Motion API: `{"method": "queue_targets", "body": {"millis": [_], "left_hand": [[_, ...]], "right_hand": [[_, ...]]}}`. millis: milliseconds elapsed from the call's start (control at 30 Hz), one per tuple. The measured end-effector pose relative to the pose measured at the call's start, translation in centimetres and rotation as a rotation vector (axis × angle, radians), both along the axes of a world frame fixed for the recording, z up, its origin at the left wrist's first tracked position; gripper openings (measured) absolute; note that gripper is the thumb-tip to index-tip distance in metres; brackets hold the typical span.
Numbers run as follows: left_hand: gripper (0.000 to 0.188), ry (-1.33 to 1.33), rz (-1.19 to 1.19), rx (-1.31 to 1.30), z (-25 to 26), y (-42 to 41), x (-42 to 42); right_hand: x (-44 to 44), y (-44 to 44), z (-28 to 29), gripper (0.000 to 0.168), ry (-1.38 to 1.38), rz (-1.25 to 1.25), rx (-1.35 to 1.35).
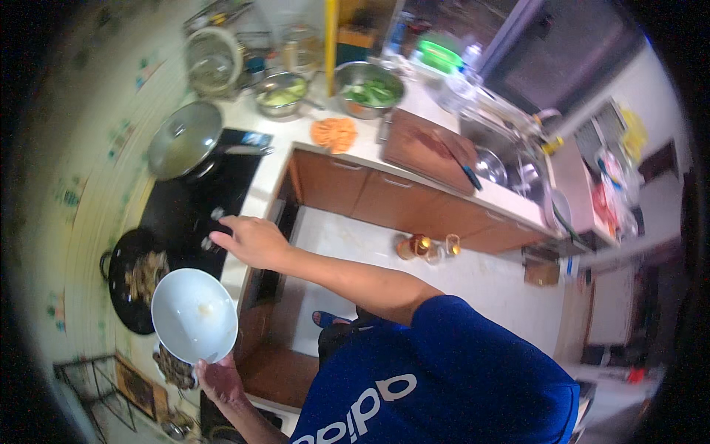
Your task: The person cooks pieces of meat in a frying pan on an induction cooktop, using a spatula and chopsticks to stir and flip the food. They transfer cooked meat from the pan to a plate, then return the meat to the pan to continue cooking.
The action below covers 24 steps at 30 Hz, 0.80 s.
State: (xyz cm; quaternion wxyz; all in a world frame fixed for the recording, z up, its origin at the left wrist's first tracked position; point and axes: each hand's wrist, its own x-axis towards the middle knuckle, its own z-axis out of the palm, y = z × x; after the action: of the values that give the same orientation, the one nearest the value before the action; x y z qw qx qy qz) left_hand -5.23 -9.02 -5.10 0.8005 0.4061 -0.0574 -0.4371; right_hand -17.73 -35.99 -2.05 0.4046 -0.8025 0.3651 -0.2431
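My left hand [222, 383] holds a white bowl [191, 313] by its near rim, tilted so its inside faces me; a small pale residue lies in it. Just beyond the bowl is a black wok [125, 299] with brownish sliced food [147, 275] inside, partly hidden by the bowl. My right hand [252, 238] reaches over the front edge of the black cooktop [183, 208], thumb and forefinger apart beside the control knobs [209, 244]. Whether a fingertip touches a knob is unclear. A dish of dark food [176, 369] sits beneath my left hand's side.
A long-handled pan [186, 141] stands on the cooktop's far end. Along the counter are a bowl of cut pale-green vegetables [282, 91], orange slices [334, 135], a bowl of leafy greens [371, 91], and a cutting board [413, 147] with a knife [466, 169]. Bottles [413, 247] stand on the floor.
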Motion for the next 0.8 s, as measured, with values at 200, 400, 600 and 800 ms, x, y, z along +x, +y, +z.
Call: {"method": "queue_targets", "body": {"millis": [200,400,600,800], "left_hand": [[0.084,0.144,-0.426,0.020,1.5,-14.3,-9.6],[0.080,0.118,-0.909,-0.010,2.8,-23.5,-25.9],[0.062,0.183,-1.082,0.021,-0.4,-30.7,-44.8],[0.051,0.278,-1.073,0.108,-3.6,-34.9,-62.1]], "right_hand": [[-21.6,0.2,-5.1,0.049,-0.080,-0.279,0.399],[-41.3,5.4,-11.7,0.046,-0.172,-0.677,0.713],[-57.7,5.5,-11.6,0.041,-0.164,-0.878,0.784],[-76.5,3.6,-14.3,0.032,-0.177,-0.985,0.639]]}}
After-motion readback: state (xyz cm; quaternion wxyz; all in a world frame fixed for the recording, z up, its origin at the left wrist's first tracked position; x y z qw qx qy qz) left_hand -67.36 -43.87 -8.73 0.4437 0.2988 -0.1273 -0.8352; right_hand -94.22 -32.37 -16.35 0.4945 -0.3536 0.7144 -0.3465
